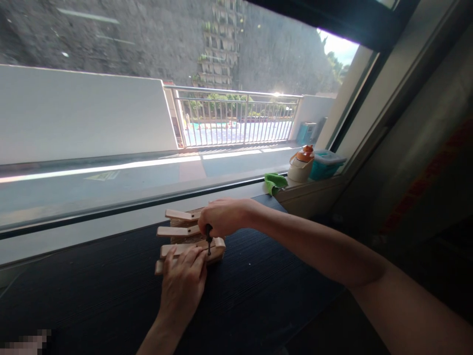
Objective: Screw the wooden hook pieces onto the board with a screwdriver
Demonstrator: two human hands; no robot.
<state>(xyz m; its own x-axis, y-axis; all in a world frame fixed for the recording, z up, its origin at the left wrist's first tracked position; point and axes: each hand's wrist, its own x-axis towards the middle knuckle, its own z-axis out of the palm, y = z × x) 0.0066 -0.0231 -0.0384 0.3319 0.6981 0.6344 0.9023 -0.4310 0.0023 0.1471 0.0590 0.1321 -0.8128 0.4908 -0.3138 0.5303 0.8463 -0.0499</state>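
On the dark table lies a light wooden piece (218, 250) with several slats jutting out to the left. My left hand (184, 278) rests over its near slats, fingers curled over the wood and holding it down. From above, my right hand (222, 217) grips a small dark screwdriver (209, 240), which points almost straight down. Its tip meets the near part of the wood, just right of my left fingertips. The screwdriver's handle is mostly hidden in my right fist. Dark screw heads or holes show on the farther slats.
The black wood-grained table (244, 296) runs up to a window sill (121, 217) and a large glass pane. At the back right are a green cloth (275, 183), a cream bottle with an orange top (300, 170) and a teal lidded box (325, 166). A pixelated patch covers the lower left corner.
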